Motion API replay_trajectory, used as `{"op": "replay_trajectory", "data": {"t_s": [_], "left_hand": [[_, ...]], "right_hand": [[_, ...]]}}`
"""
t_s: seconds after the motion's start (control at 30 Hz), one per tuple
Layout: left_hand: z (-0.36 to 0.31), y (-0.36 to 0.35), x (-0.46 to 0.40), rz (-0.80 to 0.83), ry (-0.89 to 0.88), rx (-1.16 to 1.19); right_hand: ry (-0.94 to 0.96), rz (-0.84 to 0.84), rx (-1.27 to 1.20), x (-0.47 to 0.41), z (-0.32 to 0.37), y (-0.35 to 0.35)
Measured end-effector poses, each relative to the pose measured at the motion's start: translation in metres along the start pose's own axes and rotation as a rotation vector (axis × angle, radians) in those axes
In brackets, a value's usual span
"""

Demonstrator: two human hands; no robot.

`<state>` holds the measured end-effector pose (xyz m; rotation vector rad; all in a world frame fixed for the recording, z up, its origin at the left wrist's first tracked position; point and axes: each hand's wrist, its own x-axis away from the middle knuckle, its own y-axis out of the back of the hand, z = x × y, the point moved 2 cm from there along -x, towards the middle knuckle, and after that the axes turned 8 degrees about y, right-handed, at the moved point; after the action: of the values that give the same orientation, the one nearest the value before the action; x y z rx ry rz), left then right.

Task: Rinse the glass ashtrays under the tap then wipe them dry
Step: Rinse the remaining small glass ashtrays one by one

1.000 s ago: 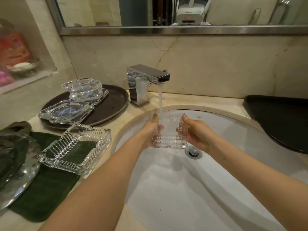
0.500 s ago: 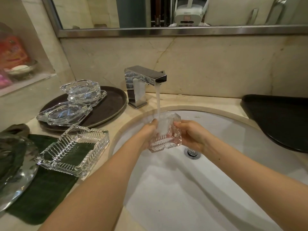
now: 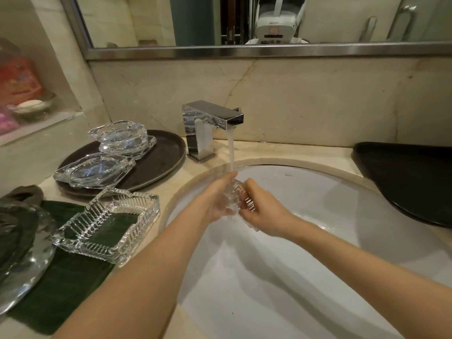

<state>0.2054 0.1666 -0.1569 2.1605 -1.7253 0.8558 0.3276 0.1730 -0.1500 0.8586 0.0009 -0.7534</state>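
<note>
A small ribbed glass ashtray (image 3: 236,195) is turned nearly on edge under the running stream from the chrome tap (image 3: 212,128), over the white sink (image 3: 330,216). My left hand (image 3: 215,199) grips its left side and my right hand (image 3: 263,211) grips its right side; my fingers hide much of the glass. A larger ribbed square ashtray (image 3: 107,222) rests on a dark green cloth (image 3: 61,277) left of the basin. Oval cut-glass ashtrays (image 3: 94,170) (image 3: 122,138) lie on a round dark tray (image 3: 156,162) behind it.
A large clear glass dish (image 3: 22,260) lies at the far left over the cloth. A black tray (image 3: 411,182) sits on the counter at the right. A wall niche (image 3: 27,104) at the upper left holds a soap dish and colourful packets. A mirror runs above the backsplash.
The ashtray has been turned from flat and facing me to nearly on edge in the stream. Both hands have closed in nearer each other around it.
</note>
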Motion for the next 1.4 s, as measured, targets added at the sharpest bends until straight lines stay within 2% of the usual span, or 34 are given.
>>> {"op": "replay_trajectory", "data": {"t_s": [0.2,0.37,0.47,0.53,0.63,0.73,0.8,0.87,0.93,1.1,1.23,1.33,1.4], "left_hand": [[0.004,-0.006,0.002,0.078,0.039,0.004],[0.002,-0.003,0.001,0.001,-0.016,-0.095],[0.004,-0.003,-0.003,-0.055,-0.08,-0.083],[0.005,-0.001,-0.005,-0.096,-0.113,-0.091],[0.004,-0.001,-0.003,-0.139,-0.127,-0.139],[0.003,-0.001,-0.003,-0.217,-0.143,-0.198],[0.003,0.002,-0.007,-0.265,-0.144,-0.22],[0.004,0.005,-0.007,-0.263,-0.133,-0.215],[0.005,0.002,-0.005,-0.221,-0.115,-0.232],[0.007,-0.007,0.0,-0.195,-0.143,-0.239],[0.004,-0.003,0.0,-0.306,-0.146,-0.267],[0.004,0.0,-0.001,-0.389,-0.168,-0.326],[0.002,0.003,-0.002,-0.432,-0.212,-0.337]], "right_hand": [[0.146,0.108,0.404,0.009,-0.017,-0.008],[0.302,0.081,0.643,0.009,-0.013,-0.009],[0.302,0.111,0.626,0.006,-0.019,-0.013],[0.296,0.171,0.802,0.003,-0.023,-0.012],[0.139,0.238,1.041,0.002,-0.025,-0.005],[0.086,0.255,1.066,0.005,-0.016,-0.008],[0.153,0.247,0.931,0.002,-0.008,-0.013],[0.186,0.28,0.791,0.001,-0.003,-0.015],[0.198,0.288,0.761,0.001,-0.003,-0.016],[0.048,0.356,0.82,0.0,-0.012,-0.012],[0.003,0.28,0.952,-0.002,-0.01,-0.011],[0.0,0.313,1.078,0.001,-0.003,-0.013],[0.021,0.319,1.059,0.002,-0.001,-0.02]]}}
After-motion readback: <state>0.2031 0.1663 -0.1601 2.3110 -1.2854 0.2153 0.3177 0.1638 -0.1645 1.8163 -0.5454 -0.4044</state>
